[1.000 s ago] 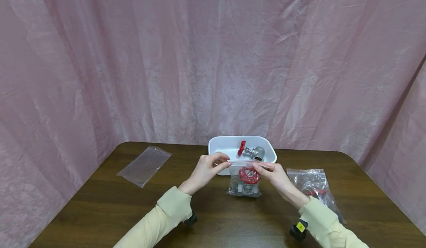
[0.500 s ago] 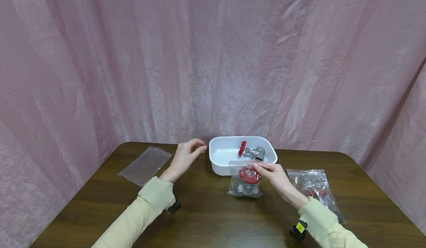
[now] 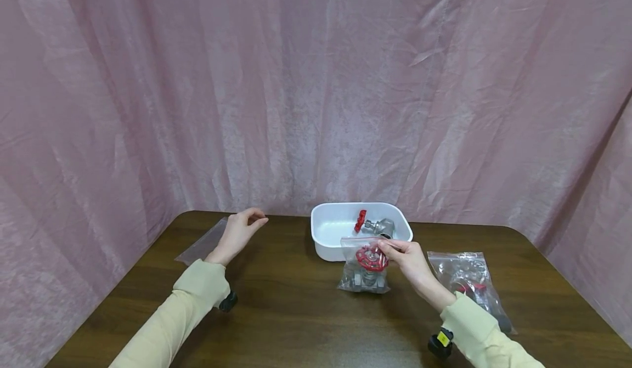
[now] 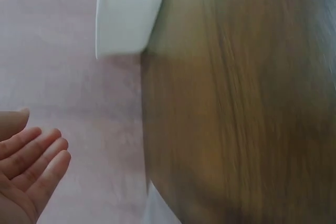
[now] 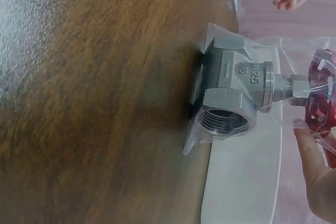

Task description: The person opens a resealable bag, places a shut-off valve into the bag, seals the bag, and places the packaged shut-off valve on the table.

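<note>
My right hand [image 3: 413, 262] pinches the top edge of a clear zip bag [image 3: 348, 269] in the head view. Inside the bag stands a metal valve [image 5: 231, 80] with a red handwheel [image 3: 372, 258]; the right wrist view shows its threaded opening. My left hand [image 3: 239, 235] is away to the left, its fingers loosely bent and holding nothing. It hovers over a flat clear bag [image 3: 201, 248] and hides part of it. The left wrist view also shows the left hand [image 4: 31, 171] with its fingers relaxed.
A white plastic tray [image 3: 327, 252] stands behind the held bag with another red-handled valve [image 3: 382, 227] in it. To the right lies a second zip bag [image 3: 461, 264] with a red-handled valve inside. A pink curtain [image 3: 316, 94] hangs behind the brown table [image 3: 306, 329].
My left hand has let go of the zip bag's top edge and moved left, over the flat clear bag. My right hand stays at the filled bag, almost unmoved.
</note>
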### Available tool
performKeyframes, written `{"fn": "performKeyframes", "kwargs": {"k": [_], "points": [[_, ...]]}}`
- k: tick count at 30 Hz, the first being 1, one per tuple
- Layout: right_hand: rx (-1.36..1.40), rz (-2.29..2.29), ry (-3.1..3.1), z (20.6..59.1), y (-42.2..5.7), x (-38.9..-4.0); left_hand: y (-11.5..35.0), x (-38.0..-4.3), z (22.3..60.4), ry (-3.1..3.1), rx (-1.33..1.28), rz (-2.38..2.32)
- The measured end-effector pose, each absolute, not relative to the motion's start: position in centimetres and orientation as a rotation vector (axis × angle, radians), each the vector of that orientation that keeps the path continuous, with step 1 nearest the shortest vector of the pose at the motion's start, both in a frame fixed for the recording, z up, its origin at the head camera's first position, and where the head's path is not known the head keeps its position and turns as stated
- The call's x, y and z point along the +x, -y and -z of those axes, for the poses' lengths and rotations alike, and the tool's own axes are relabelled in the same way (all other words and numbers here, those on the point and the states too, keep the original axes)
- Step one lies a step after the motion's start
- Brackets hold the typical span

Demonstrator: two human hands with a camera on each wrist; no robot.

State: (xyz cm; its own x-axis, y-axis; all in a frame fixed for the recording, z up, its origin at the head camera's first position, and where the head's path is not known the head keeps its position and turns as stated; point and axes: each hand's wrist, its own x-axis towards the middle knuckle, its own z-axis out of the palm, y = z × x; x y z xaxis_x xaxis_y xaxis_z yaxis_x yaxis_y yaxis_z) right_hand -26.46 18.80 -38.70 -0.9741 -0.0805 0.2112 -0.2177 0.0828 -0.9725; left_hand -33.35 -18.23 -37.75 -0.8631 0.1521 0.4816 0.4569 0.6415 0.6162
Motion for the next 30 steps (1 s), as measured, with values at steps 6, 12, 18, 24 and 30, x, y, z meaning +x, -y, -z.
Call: {"fn": "performKeyframes", "kwargs": {"k": [6, 12, 18, 24, 30], "points": [[0.296, -1.999, 2.252, 38.5, -18.8, -26.4, 20.9, -33.8, 38.6, 2.523, -0.379, 1.01], [0.252, -1.993, 2.243, 38.5, -18.9, -26.5, 22.9, -34.3, 39.5, 2.581, -0.326, 0.929], [0.198, -1.998, 2.255, 38.4, -19.3, -26.7, 24.6, -34.6, 39.9, 2.675, -0.32, 0.84], [0.194, -1.976, 2.312, 38.0, -20.2, -26.4, 26.0, -34.6, 40.3, 2.751, -0.237, 0.754], [0.199, -1.952, 2.353, 37.9, -21.5, -26.7, 26.9, -34.5, 40.7, 2.8, -0.167, 0.667]]}}
